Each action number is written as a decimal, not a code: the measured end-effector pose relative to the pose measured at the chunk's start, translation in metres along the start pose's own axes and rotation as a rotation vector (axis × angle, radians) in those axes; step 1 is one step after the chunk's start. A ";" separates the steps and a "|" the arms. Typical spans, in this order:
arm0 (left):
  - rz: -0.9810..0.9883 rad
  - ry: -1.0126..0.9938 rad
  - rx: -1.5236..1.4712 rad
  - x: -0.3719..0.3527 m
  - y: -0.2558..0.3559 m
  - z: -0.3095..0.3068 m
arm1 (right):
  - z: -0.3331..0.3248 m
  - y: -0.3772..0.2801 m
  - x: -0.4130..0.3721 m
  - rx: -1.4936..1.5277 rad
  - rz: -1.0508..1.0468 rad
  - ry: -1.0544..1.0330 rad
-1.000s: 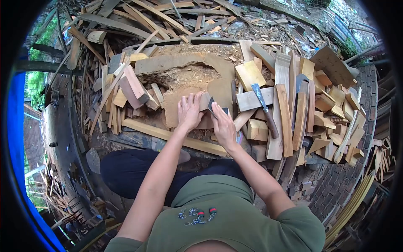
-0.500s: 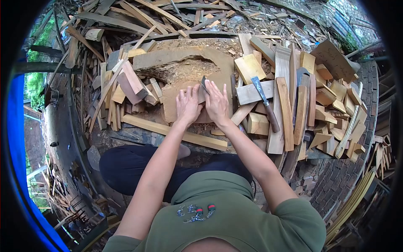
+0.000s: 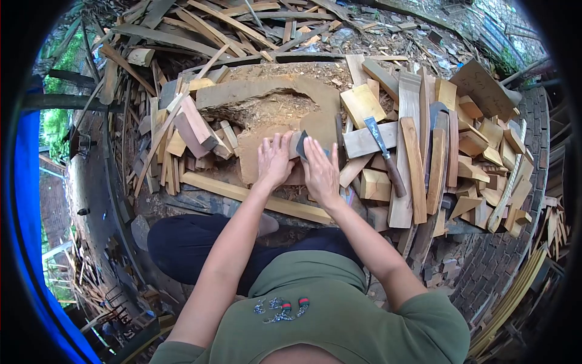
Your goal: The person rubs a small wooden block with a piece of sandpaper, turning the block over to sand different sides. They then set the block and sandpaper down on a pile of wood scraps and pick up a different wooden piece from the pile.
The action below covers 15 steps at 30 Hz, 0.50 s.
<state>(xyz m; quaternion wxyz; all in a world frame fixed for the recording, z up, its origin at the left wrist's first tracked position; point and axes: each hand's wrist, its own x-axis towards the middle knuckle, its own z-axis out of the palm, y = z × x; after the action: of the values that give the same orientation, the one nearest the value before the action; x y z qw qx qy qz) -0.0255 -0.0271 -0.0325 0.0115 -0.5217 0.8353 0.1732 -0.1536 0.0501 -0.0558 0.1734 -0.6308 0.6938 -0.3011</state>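
Observation:
My left hand [image 3: 274, 161] is closed on a small wooden block [image 3: 294, 145], pressing it down on a worn, hollowed wooden slab [image 3: 330, 106]. Against the block's right side, my right hand [image 3: 321, 177] holds a dark, thin sheet [image 3: 301, 143] that looks like sandpaper, its fingers laid together over it. A bluish edge of the sheet shows past those fingers. The undersides of both hands and most of the block are hidden. To the right of my right hand, a chisel [image 3: 386, 155] with a brown handle lies across wood pieces.
Stacked offcuts [image 3: 479, 145] crowd the right side, and more pieces [image 3: 194, 127] lean at the left. A long wooden strip [image 3: 257, 197] lies in front of the slab, near my knees. Scrap slats [image 3: 224, 27] heap up behind. Sawdust fills the slab's hollow.
My right hand has shifted slightly down and right with the dark sheet, and more of the sheet's face shows. The left hand stays at the block. The whole view has shifted a little.

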 end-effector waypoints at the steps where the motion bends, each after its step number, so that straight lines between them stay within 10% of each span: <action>1: 0.005 -0.001 0.001 -0.001 0.001 0.000 | -0.001 -0.001 -0.004 -0.005 0.014 -0.014; 6: -0.009 0.010 0.037 0.003 -0.004 0.012 | 0.019 0.000 0.058 -0.010 0.004 0.038; 13: -0.030 0.001 -0.048 0.002 -0.002 0.003 | -0.013 0.031 0.056 0.454 0.528 -0.140; 15: 0.012 0.078 -0.004 0.002 -0.003 0.005 | -0.015 0.044 0.033 0.554 0.535 0.089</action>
<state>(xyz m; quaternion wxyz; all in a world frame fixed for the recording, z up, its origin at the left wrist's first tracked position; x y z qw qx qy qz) -0.0244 -0.0290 -0.0386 -0.0234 -0.5231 0.8378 0.1545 -0.2018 0.0216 -0.0682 0.3792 -0.3431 0.7331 -0.4483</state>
